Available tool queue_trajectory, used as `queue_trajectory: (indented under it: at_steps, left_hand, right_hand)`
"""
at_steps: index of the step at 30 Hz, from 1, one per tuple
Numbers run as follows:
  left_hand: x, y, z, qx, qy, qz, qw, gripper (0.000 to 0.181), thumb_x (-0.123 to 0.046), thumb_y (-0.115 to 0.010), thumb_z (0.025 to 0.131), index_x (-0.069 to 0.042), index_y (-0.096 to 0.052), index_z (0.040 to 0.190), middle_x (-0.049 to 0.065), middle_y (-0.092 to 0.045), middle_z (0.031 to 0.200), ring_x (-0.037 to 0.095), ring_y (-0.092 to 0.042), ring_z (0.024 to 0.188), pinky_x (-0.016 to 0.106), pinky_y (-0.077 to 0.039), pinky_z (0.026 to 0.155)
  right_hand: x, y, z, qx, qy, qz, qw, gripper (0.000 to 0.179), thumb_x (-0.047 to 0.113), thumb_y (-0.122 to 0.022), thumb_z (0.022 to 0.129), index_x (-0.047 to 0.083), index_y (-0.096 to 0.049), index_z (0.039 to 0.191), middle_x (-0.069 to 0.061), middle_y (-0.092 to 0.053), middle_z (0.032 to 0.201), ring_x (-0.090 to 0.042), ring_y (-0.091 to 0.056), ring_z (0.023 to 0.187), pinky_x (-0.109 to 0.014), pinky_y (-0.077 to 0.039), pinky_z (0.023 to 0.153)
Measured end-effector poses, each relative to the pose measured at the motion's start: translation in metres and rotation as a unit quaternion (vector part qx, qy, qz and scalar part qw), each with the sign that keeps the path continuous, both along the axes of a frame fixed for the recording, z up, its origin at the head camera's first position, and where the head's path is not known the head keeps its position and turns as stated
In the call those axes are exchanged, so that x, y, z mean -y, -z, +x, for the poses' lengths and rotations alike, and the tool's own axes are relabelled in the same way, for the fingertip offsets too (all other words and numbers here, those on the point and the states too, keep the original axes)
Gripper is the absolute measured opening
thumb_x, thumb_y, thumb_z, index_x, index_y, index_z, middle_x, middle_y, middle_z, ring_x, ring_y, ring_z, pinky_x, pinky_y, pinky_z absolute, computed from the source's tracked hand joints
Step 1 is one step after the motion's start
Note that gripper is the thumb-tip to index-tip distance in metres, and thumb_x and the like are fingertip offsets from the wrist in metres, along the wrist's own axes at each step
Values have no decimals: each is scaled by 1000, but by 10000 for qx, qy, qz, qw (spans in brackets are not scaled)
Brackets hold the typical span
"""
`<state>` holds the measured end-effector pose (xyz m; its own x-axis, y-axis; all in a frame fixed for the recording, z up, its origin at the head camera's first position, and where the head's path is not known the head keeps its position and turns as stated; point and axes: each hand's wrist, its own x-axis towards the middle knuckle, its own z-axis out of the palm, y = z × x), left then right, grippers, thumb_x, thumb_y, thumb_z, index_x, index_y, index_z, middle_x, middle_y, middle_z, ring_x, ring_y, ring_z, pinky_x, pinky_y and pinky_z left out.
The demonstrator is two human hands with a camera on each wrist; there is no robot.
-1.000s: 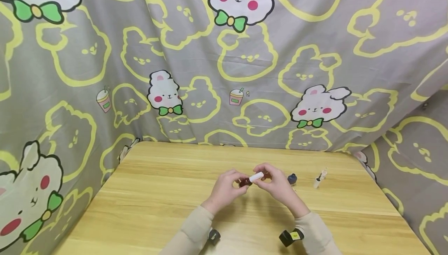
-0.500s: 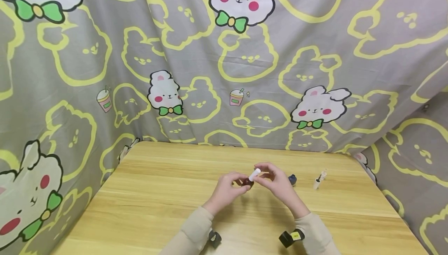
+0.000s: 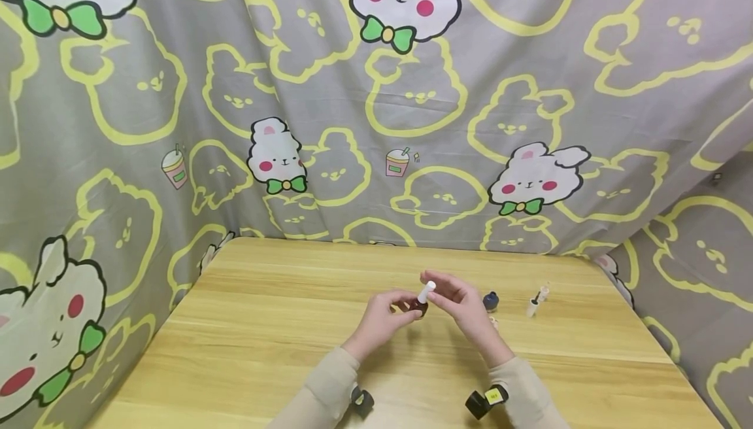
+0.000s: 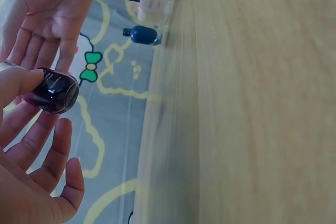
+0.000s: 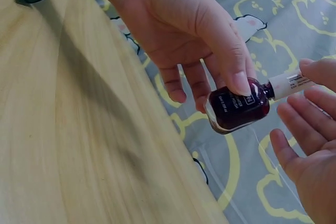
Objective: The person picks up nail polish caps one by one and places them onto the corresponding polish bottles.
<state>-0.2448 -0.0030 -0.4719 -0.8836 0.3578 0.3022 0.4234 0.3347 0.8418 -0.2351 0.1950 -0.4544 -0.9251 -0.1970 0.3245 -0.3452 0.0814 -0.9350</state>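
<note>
My left hand (image 3: 385,318) grips a dark red nail polish bottle (image 5: 239,108) between thumb and fingers, above the table. In the right wrist view its white cap (image 5: 290,83) lines up with the neck, and a short dark band of neck shows below it. The thumb and fingers of my right hand (image 3: 461,301) pinch this cap, the other fingers loosely spread. From the left wrist view, the glass bottle (image 4: 55,92) lies tilted under my left thumb, with my right palm facing it from behind.
Right of my hands on the wooden table (image 3: 265,337) stands a dark blue bottle (image 3: 491,301) without a cap. Farther right are a white cap with a dark brush (image 3: 533,308) and a pale bottle (image 3: 544,293). Patterned cloth (image 3: 329,102) hangs behind the table.
The white cap has swung from lying sideways to nearly upright over the red bottle's neck. My right hand has shifted slightly left; the left hand keeps its hold on the bottle.
</note>
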Motion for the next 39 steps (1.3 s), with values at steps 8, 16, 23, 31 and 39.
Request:
queue_trajectory:
  at_steps: [8, 16, 23, 31, 39]
  left_hand:
    - [-1, 0, -1, -92, -19, -84, 9999, 23, -26, -76, 84, -18, -75, 106, -3, -75, 101, 4, -63, 84, 22, -44, 71]
    - [-1, 2, -1, -304, -81, -188, 9993, 23, -25, -76, 84, -18, -75, 105, -4, -75, 101, 5, -64, 86, 30, -47, 76]
    - [-2, 1, 2, -445, -136, -197, 9987, 22, -24, -76, 84, -18, -75, 105, -4, -75, 101, 7, -64, 88, 40, -49, 82]
    - [-5, 1, 4, -789, -145, -223, 9965, 20, -19, -77, 83, -15, -75, 102, -1, -75, 97, 7, -65, 85, 39, -53, 80]
    - [-7, 3, 5, -859, -126, -247, 9959, 21, -18, -77, 83, -13, -75, 103, -1, -75, 96, 7, -65, 85, 35, -55, 80]
  right_hand:
    - [5, 0, 1, 26, -28, -121, 9999, 38, 14, -65, 93, -7, -60, 124, -22, -68, 117, -2, -68, 102, -21, -54, 87]
    - [5, 1, 0, 165, 103, -227, 9996, 37, 14, -68, 90, -10, -61, 117, 2, -75, 106, -4, -70, 98, -23, -56, 84]
    - [7, 1, 2, 162, 286, -367, 9988, 30, 7, -69, 89, -14, -59, 109, 6, -75, 98, -4, -70, 93, -22, -55, 84]
    - [16, -1, 6, 345, 1346, -203, 9901, 25, 4, -77, 81, -7, -55, 88, 11, -64, 75, -3, -63, 70, -18, -51, 66]
    - [18, -3, 9, 433, 1396, -137, 9892, 29, 5, -78, 80, -6, -55, 93, 6, -63, 77, -4, -59, 71, -19, -48, 64]
